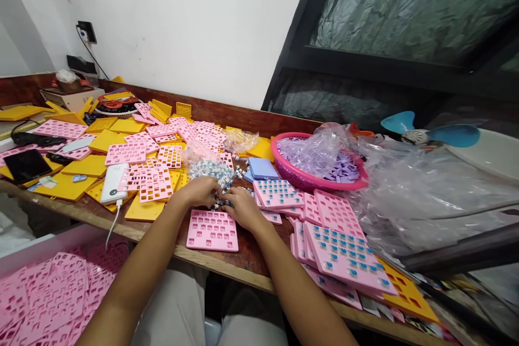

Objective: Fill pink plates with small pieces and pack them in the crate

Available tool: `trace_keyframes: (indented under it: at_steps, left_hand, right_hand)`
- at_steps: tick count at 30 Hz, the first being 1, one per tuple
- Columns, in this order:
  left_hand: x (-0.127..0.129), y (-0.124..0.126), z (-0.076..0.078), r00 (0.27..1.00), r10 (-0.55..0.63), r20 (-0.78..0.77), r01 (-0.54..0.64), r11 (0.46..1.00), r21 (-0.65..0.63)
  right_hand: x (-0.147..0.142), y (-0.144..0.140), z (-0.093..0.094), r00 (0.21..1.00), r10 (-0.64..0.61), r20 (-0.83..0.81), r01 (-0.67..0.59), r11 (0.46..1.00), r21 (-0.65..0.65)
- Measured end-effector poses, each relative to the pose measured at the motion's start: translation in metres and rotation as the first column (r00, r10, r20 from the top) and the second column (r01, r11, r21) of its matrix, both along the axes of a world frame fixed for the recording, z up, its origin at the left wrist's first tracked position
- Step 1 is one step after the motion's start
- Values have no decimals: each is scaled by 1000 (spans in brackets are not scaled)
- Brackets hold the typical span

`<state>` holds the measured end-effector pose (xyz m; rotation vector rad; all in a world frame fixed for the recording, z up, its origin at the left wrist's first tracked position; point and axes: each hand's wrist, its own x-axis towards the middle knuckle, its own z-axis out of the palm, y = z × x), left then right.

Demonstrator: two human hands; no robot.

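Both of my hands are at a heap of small blue-and-white pieces (211, 172), some in a clear bag and some loose on the table. My left hand (201, 192) has its fingers curled down among the loose pieces. Beside it, my right hand (240, 206) bends its fingers toward the same spot. Whatever the fingertips hold is too small to make out. Just in front of my hands lies a pink plate (213, 231) with rows of square recesses, none showing a blue piece. To the right, pink plates (348, 257) set with blue pieces are stacked.
A pink basket (279, 159) of purple strips stands behind a blue block (263, 168). Pink grids (156, 184) and yellow plates (73, 186) cover the left side, with a white power bank (114, 184) and its cable. Clear plastic sheeting (405, 200) fills the right. A bin (48, 248) of pink grids sits lower left.
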<state>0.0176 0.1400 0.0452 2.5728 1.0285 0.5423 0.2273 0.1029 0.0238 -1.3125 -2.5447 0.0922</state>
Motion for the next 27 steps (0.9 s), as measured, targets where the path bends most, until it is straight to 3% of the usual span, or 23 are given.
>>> trace_keyframes:
  at_steps: [5,11,17,20,23,27]
  left_hand:
    - [7,-3,-6,996,9,-84,-3,998,66]
    - [19,-8,-10,993,94,-78,-91,995,43]
    - [24,-10,-5,985,134,-107,-121,985,122]
    - [12,-15,7,982,185,29,-188,976,114]
    - [-6,-38,12,929,283,239,-303,952,49]
    - [-22,-86,-10,832,420,361,-431,901,-56]
  right_hand:
    - [3,2,0,997,-49,-67,50,999,13]
    - [16,2,7,909,-92,-406,78,996,-52]
    - [16,-3,13,832,-28,-555,-50,991,-124]
    - [13,-10,20,833,72,-549,-136,988,-77]
    - [9,-16,24,831,118,-543,-193,978,-83]
    - [-8,-21,13,862,121,-492,-224,962,-156]
